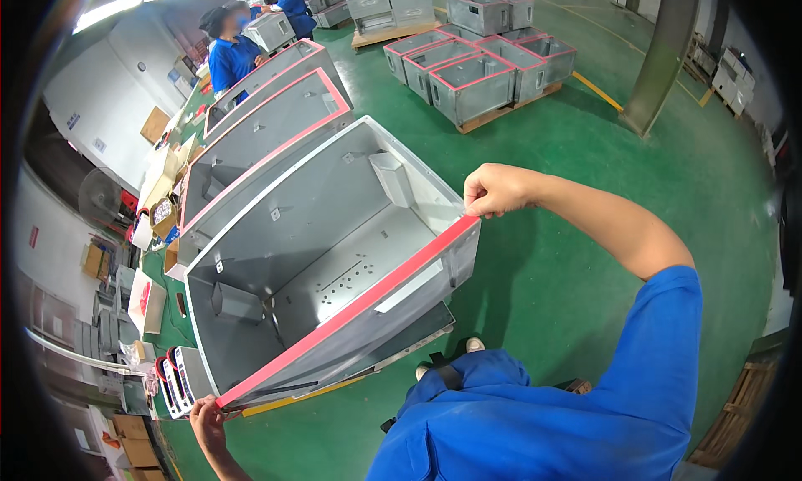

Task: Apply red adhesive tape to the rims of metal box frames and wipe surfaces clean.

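Note:
In front of me stands an open grey sheet-metal cabinet box [284, 222], its hollow side facing up. A long red strip [351, 312] runs along the rim edge nearest me, from corner to corner. My right hand [499, 189] pinches at the strip's right end, by the right corner. At the left corner, my left hand [209, 422] is closed with its fingertips on the strip's other end. The remaining rim edges of this box are bare metal. Inside it are small brackets and a panel with holes.
Beyond it stand more metal boxes [266, 147] with red-edged rims. Several similar boxes [476, 73] sit on a pallet further off, near a green pillar [668, 59]. A co-worker in blue [232, 57] is at the back left. Power supply units [185, 381] and cartons line the left side.

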A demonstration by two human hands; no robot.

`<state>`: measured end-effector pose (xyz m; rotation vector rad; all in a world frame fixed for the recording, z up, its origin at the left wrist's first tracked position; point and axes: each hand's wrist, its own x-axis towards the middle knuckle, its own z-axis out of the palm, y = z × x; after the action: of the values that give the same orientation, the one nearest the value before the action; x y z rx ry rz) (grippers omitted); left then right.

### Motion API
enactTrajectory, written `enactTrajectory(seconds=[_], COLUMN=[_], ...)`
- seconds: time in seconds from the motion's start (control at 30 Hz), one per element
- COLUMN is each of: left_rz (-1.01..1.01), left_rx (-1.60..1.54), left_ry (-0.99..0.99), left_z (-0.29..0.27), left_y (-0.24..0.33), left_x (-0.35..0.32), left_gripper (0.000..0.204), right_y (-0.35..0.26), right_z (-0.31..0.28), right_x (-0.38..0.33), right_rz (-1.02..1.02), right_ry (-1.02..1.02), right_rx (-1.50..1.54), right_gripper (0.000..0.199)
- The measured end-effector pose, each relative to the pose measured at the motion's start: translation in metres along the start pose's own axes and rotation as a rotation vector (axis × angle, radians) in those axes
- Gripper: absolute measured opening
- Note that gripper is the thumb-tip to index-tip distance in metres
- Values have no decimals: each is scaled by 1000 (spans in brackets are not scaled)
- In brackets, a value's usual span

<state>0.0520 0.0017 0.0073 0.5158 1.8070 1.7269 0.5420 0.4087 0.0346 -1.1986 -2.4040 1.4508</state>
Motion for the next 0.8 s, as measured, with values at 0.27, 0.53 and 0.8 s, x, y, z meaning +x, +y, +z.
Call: enactTrajectory(seconds=[0.27,0.53,0.8], left_rz=[11,58,59], left_rx=[52,62,36], left_ry=[-105,-108,-80], left_z=[-8,-6,-6], left_y=[-5,-8,-10], left_x=[4,3,2], left_gripper=[7,8,9], right_y=[5,7,7], right_z=[-4,-4,-5], right_x=[7,7,7], right_rz=[13,-19,1], right_ry=[-45,-42,-57], right_rx=[-43,17,38], right_gripper=[11,10,12])
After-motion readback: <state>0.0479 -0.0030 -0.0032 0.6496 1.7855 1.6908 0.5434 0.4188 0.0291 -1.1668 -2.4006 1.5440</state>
